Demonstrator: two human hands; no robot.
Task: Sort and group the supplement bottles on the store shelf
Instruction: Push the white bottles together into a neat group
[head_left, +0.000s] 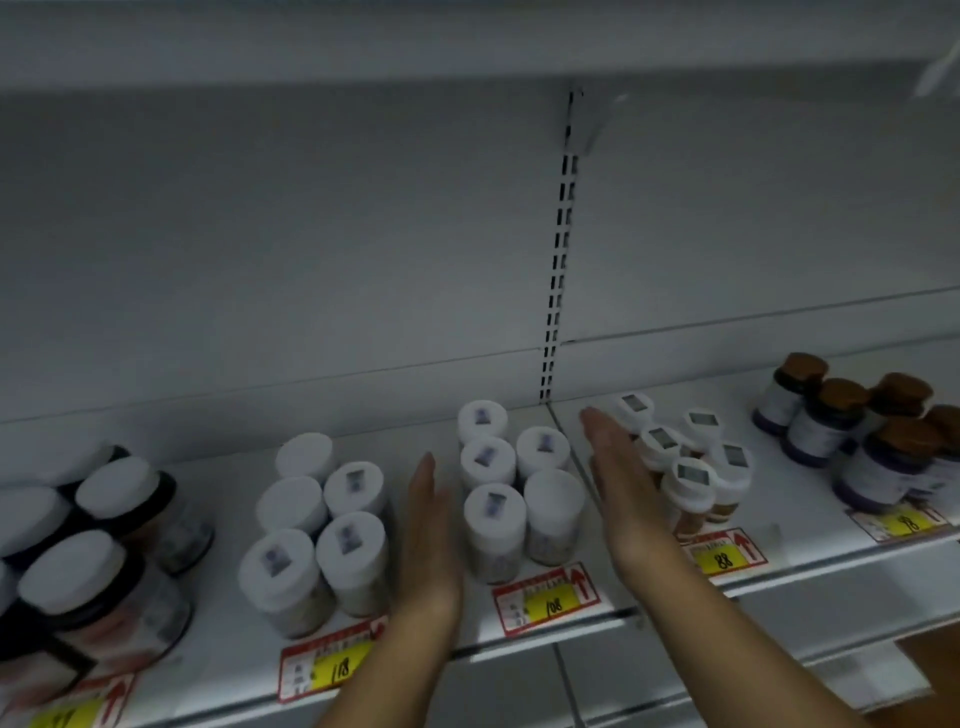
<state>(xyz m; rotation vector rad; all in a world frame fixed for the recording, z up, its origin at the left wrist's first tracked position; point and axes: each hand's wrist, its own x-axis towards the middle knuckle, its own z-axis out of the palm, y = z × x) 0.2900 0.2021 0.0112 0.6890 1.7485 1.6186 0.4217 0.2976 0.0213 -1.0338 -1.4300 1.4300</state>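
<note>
You have both hands flat and edge-on, bracketing the middle cluster of white-capped bottles (514, 480) on the shelf (218, 519). Your left hand (431, 535) stands in the gap between that cluster and the white-capped group to its left (317, 530); your right hand (621, 493) stands on its other side, between it and the amber bottles with tagged white lids (685, 462). The fingers of both hands are straight and released, grasping nothing, and whether either palm is touching a bottle is hard to tell in the blur. This looks like the squaring-up step: the five bottles between your palms already sit in two short rows above the price tag marked 108 (548, 597), and you appear set to press them into a tight block. The next move calls for bringing both palms inward evenly and low on the bottle walls, so none tips. Mind your right hand's back, which sits just beside the amber bottles. The dark jars with white lids (88, 551) at far left and the brown-capped bottles (857, 431) at far right stand well apart, already grouped.
</note>
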